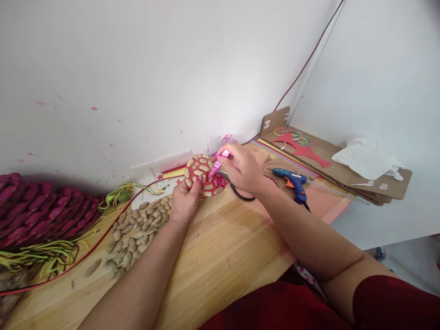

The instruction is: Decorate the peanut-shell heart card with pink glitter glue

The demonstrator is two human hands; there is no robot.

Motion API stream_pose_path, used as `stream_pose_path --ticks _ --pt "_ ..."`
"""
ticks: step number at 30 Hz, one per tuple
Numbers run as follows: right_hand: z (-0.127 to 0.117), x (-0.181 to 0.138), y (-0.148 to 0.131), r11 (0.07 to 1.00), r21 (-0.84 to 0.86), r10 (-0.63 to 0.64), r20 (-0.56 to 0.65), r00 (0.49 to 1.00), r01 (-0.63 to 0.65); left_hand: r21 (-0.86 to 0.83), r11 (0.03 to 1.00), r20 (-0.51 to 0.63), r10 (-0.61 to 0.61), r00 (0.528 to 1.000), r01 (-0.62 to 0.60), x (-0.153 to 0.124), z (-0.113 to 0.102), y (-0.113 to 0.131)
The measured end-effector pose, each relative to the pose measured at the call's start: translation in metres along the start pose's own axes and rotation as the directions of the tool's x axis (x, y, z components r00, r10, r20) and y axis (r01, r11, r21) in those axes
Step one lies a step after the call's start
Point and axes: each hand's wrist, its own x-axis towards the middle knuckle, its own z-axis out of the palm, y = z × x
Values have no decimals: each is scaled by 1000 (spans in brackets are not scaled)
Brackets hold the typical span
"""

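My left hand (185, 199) grips the near left edge of a round red disc (198, 170) studded with whole peanuts, its thumb pressed on top. Most of the peanuts on the disc are plain tan; a few on the right side are coated in shiny magenta. Closed around a pink-smeared paintbrush (217, 166), my right hand (239, 168) holds the tip against the disc near the magenta peanuts. The bristles are too small to make out. A heap of loose peanuts (132, 240) lies on the wooden table (220, 256) beside my left forearm.
Magenta peanut-covered discs (44, 213) stand stacked at the left, with yellow-green strings (51, 254). A red cable (99, 245) crosses the table. A blue glue gun (292, 179) lies right of my hands, near cardboard (374, 185) bearing white tissue (364, 158). Behind is a pink-spattered wall (154, 91).
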Motion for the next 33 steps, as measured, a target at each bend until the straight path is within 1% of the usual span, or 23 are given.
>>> stream_pose_path --ticks 2,7,12,17,19,22,26,33 --pt "1 0 0 1000 -13 3 27 1000 -3 10 1000 3 7 1000 -7 0 0 2" --pt "0 -1 -1 999 -26 32 -33 999 -33 44 999 -3 -8 1000 8 -1 0 4" --pt "0 0 -1 999 17 37 43 998 -37 33 999 -2 6 1000 -6 -1 -1 3" --pt "0 -1 -2 998 -3 64 -23 998 -64 56 998 -3 -5 1000 5 -2 0 3" --pt "-1 -1 -3 996 14 84 -17 996 -84 54 999 -5 -3 1000 4 -2 0 4" --pt "0 -2 -3 999 -6 52 21 998 -52 60 998 -6 0 1000 0 -2 0 6" --pt "2 -2 -1 998 -64 -26 8 1000 27 69 998 -8 -1 1000 2 -3 0 9" --pt "2 -2 -2 995 -94 -14 81 997 22 54 999 8 -7 1000 6 -4 2 16"
